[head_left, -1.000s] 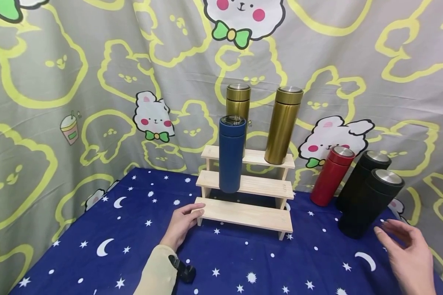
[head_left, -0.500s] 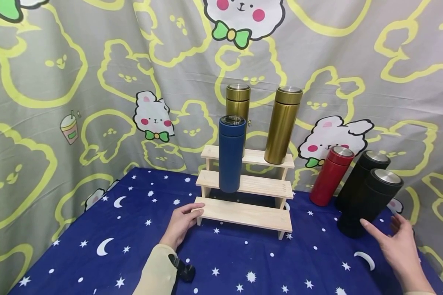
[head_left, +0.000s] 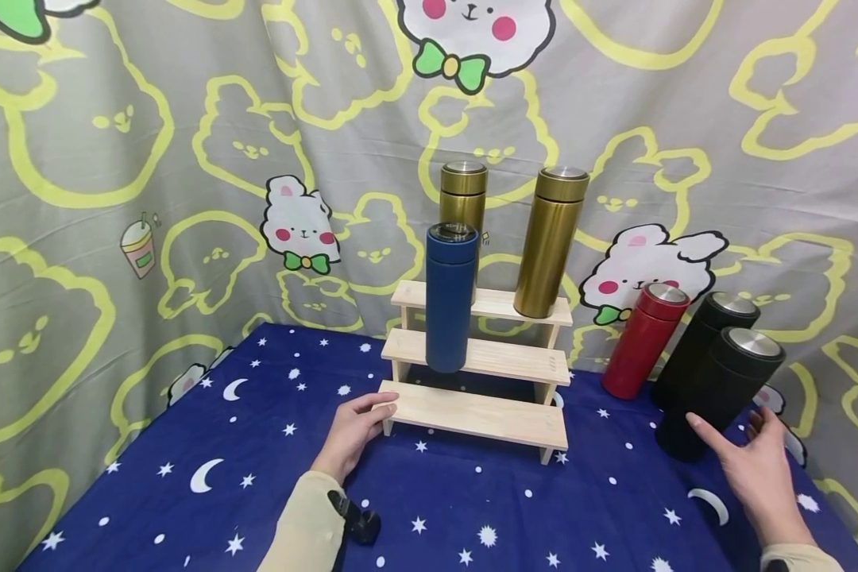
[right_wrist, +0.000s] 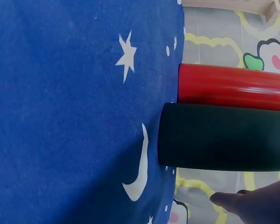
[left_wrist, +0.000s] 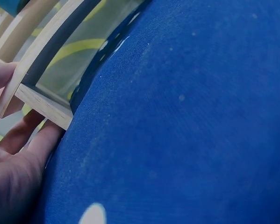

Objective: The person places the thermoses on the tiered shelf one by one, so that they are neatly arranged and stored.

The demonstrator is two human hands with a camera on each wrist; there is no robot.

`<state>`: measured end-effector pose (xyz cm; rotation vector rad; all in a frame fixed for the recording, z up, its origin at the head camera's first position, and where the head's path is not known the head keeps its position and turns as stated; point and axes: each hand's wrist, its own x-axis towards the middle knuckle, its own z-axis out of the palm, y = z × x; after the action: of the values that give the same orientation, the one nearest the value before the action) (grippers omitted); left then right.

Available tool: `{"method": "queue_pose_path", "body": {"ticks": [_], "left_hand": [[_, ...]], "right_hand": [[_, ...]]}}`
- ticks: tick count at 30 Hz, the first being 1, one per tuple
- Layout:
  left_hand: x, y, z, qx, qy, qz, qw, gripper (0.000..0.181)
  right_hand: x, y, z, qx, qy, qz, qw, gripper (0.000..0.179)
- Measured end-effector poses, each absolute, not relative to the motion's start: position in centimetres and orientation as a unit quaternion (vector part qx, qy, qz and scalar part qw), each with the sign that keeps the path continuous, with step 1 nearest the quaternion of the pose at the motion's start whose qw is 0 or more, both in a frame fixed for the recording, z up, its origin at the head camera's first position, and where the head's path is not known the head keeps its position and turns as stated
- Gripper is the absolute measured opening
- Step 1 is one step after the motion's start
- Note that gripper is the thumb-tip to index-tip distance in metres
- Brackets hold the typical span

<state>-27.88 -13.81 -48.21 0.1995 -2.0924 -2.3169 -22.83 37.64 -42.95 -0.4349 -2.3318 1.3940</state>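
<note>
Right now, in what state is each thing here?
Blue bottle: upright, capped, middle step
Left gold bottle: upright, capped, base hidden
Right gold bottle: upright, capped, top step
Red bottle: upright, capped
Front black bottle: upright, capped
Rear black bottle: upright, capped
Wooden stand: upright
Left hand: gripping wooden stand
Right hand: beside front black bottle

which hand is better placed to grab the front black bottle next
The right hand, probably: it is spread open close beside the front black bottle, while the left hand holds the wooden stand at the end farther from that bottle.
</note>
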Motion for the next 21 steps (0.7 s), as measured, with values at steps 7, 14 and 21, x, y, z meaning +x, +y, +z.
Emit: {"method": "queue_pose_path", "body": {"ticks": [7,14,21], "left_hand": [[-28.0,-13.9,-48.0,0.064,-0.677,-0.733,0.002,0.028],[-27.6,-14.0,-47.3,0.06,-0.679,-0.732,-0.001,0.027],[-27.7,-14.0,-47.7,0.061,-0.68,-0.731,-0.008,0.026]], "right_hand": [[-23.7,37.6,-43.4,-0.166,-0.835,0.486,0.198,0.096],[-24.3,37.9,-44.0,-0.174,-0.852,0.45,0.202,0.088],[-24.7,38.1,-44.6,-0.191,-0.836,0.474,0.202,0.087]]}}
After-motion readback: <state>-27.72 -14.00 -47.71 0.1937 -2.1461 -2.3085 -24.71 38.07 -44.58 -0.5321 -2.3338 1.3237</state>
